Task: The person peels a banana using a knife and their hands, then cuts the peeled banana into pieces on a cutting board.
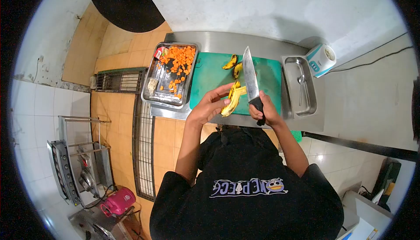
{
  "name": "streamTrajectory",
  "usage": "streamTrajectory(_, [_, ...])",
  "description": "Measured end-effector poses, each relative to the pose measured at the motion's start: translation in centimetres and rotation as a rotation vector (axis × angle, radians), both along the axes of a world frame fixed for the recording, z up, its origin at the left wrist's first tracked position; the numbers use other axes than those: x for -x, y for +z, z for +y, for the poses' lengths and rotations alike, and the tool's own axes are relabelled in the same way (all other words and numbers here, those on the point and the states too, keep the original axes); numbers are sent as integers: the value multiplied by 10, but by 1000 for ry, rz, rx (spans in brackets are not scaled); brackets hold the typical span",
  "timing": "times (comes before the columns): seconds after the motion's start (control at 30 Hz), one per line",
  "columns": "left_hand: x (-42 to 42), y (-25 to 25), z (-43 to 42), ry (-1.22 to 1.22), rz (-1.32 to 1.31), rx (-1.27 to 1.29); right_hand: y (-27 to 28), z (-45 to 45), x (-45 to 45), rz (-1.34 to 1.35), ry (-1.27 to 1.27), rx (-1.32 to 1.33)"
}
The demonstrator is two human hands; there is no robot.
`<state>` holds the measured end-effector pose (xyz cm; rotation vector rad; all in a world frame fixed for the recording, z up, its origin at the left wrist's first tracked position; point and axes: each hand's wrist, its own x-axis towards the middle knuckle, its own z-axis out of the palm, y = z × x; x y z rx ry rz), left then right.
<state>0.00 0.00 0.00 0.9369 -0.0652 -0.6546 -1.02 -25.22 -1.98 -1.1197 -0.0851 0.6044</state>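
My left hand (pixel 213 104) holds a yellow banana (pixel 232 103) with dark marks and a partly loosened strip of peel, over the front part of the green cutting board (pixel 210 71). In my right hand (pixel 267 110) is the black handle of a large knife (pixel 250 76), its blade pointing away from me and its tip near the board's far side. The loose peel reaches toward the lower blade; whether they touch I cannot tell. Two dark-spotted yellow pieces, one a banana piece (pixel 230 62) and the other partly behind the blade, lie farther back on the board.
Left of the board, a metal tray (pixel 165 99) holds cut orange pieces (pixel 181 58), a red packet and a small pale heap. At right are a metal basin (pixel 311 108) with a spoon (pixel 300 89) and a paper roll (pixel 321 60). A wall stands behind the counter.
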Motion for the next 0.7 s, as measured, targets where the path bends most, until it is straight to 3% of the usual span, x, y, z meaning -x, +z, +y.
streamTrajectory(0.7, [-4, -3, -4, 4, 11, 8, 7, -9, -8, -53, -12, -46])
